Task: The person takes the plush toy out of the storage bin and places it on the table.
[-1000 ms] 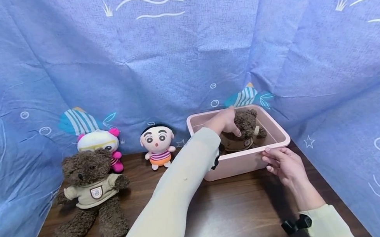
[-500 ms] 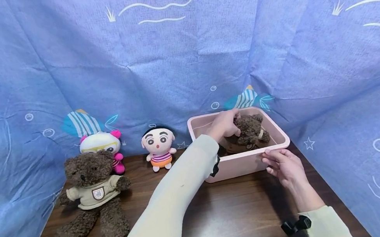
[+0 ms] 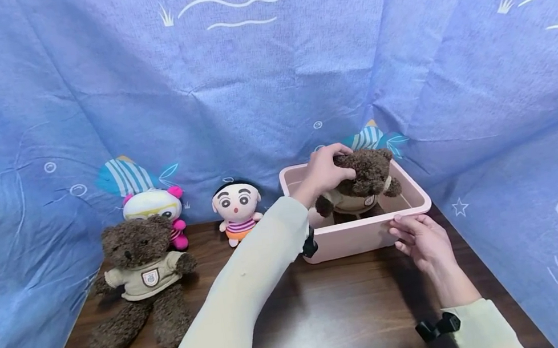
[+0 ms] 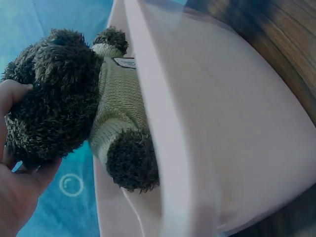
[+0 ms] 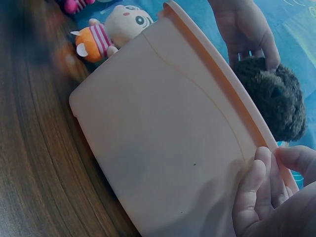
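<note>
My left hand [image 3: 327,169] grips the head of a dark brown teddy bear [image 3: 368,172] in a beige sweater. The bear is upright in the pink bin [image 3: 354,240], its head above the rim and its legs hidden by the front wall. In the left wrist view, the thumb and fingers hold the furry head [image 4: 52,98] from behind and the side. My right hand [image 3: 423,241] pinches the bin's front rim near its right corner; the right wrist view shows the thumb over the rim and the fingers [image 5: 254,185] against the outer wall.
On the left of the brown wooden table [image 3: 316,319] sits another brown teddy bear [image 3: 148,275]. Behind it is a pink-and-white plush doll [image 3: 150,203]. A black-haired plush doll [image 3: 237,204] sits between them and the bin. Blue cloth [image 3: 229,99] hangs behind.
My left hand has moved up with the teddy bear, whose head and sweater now show higher above the bin's rim. My right hand has stayed on the rim.
</note>
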{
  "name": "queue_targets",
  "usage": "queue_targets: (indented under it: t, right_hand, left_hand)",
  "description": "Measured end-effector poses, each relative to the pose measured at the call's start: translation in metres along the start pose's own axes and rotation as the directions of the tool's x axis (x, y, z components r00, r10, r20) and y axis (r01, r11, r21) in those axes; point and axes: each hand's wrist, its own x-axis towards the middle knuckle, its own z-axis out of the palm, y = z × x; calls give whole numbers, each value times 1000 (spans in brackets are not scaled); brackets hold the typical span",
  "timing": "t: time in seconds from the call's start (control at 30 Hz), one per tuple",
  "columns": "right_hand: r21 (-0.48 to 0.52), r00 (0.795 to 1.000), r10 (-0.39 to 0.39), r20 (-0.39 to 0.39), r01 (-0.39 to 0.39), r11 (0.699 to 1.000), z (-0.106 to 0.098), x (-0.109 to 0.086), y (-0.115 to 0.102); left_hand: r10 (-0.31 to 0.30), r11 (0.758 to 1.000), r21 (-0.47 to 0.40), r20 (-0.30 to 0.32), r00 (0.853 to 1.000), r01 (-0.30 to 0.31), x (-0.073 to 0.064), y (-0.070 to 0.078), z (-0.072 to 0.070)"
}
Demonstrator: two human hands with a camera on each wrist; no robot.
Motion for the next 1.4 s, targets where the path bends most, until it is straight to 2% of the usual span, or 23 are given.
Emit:
queue_targets:
  t: [0.13, 0.27, 0.47, 0.57, 0.73, 0.9, 1.03, 1.17, 1.27, 1.4]
  right_hand:
    - [-1, 1000, -2, -2, 2, 1000, 0, 0, -2]
    - [2, 1000, 4, 5, -4, 1000, 1, -1, -3]
    - [21, 1000, -13, 23, 12, 1000, 0, 0, -4]
    - [17, 1000, -12, 26, 11, 1000, 1, 0, -4]
    - [7, 1000, -1, 8, 1, 1000, 1, -1, -3]
    - [4, 1000, -3, -1, 3, 1000, 2, -1, -2]
    - [3, 1000, -5, -3, 5, 1000, 3, -1, -2]
    - [1, 1000, 4, -6, -4, 1000, 3, -2, -1]
    - [0, 1000, 6, -1, -6, 1000, 2, -1, 0]
    - [-2, 1000, -3, -3, 3, 1000, 2, 0, 0]
  left_hand:
    - [18, 999, -31, -66, 998, -20, 1, 2, -12]
    - [1, 997, -82, -112, 994, -10, -2, 5, -22]
    - [-16, 970, -241, -150, 989, -21, -4, 13, -45]
    - [-14, 965, -261, -158, 987, -28, -4, 14, -56]
    - [12, 950, -305, -174, 985, -65, -6, 16, -79]
    - [42, 929, -352, -205, 978, -113, -12, 23, -109]
    - [56, 904, -398, -246, 968, -154, -19, 31, -135]
    - [74, 882, -430, -278, 958, -193, -33, 36, -157]
    - [79, 887, -418, -286, 955, -198, -47, 33, -172]
    - [58, 903, -390, -305, 951, -180, -71, 20, -194]
